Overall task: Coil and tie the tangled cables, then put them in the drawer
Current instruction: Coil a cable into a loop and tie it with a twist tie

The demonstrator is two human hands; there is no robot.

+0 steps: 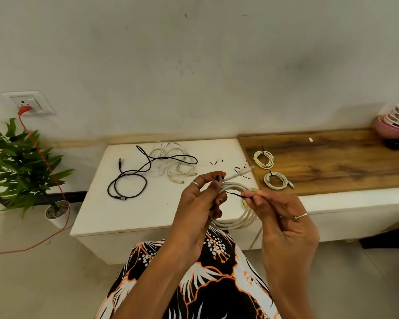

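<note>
White cable coil gripped by left hand; right hand pinches black tie

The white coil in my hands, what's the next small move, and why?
Probably wrap the black twist tie around the white coil and twist it closed. Your left hand already grips the gathered loops, and your right hand pinches the tie beside them. Two tied coils on the wooden top suggest the same finish.

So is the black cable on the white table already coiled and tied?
No, the black cable sprawls loose and untied across the white table.
</note>
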